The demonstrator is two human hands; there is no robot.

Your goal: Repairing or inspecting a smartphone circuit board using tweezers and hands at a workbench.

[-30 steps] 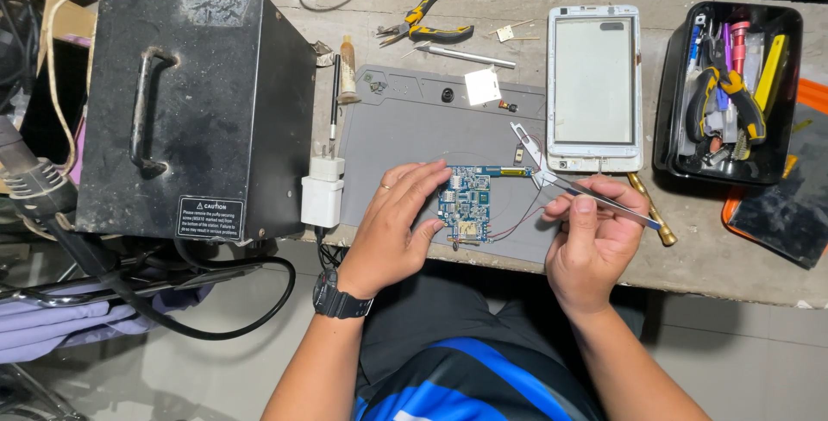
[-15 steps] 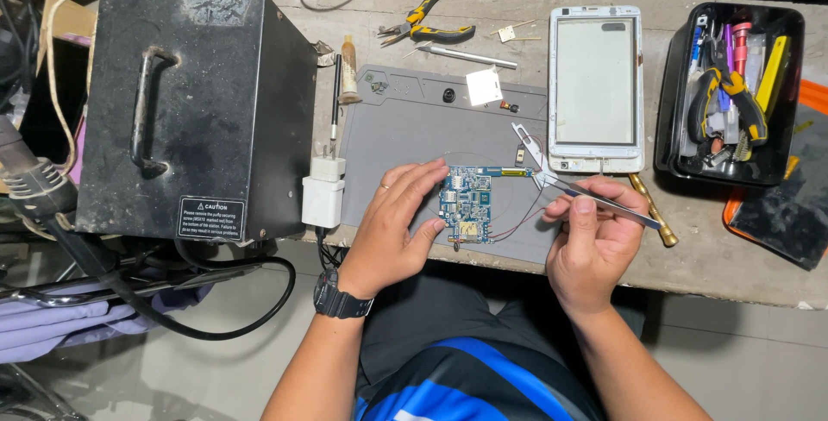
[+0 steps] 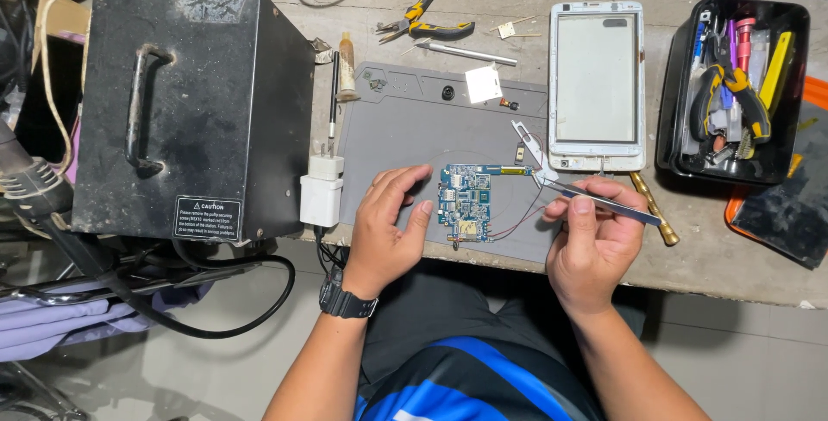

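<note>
Grey concrete makes up the workbench (image 3: 716, 257), scuffed and cluttered, with a grey silicone repair mat (image 3: 414, 128) laid across its middle. On that mat, right at the near edge, lies the small blue circuit board (image 3: 466, 204) with thin red and dark wires trailing off its right side.

The left hand (image 3: 388, 231) rests flat on the mat with its fingers loosely spread and unclenched, the fingertips (image 3: 423, 207) touching the board's left edge and steadying it rather than gripping it. The right hand (image 3: 591, 244) is pinched around slim silver metal tweezers (image 3: 595, 201), thumb and forefinger closed on the shaft; the tweezer tips sit just beyond the board's upper right corner, near a small gold-coloured flex strip.

Set against the views of a second and half a second ago, almost nothing has shifted — both hands keep the same posture and the board lies in the same spot. That stillness reads as fine, held work at the board's corner.

Beyond the right fingers lies a white-framed phone screen assembly (image 3: 597, 84), and further right a black plastic tool tray (image 3: 668, 128) full of cutters and picks. Left of the left fingers sit a white plug adapter (image 3: 321, 192) and a large black metal box with a handle (image 3: 190, 110). Yellow-handled pliers (image 3: 427, 15) lie at the far edge.
</note>
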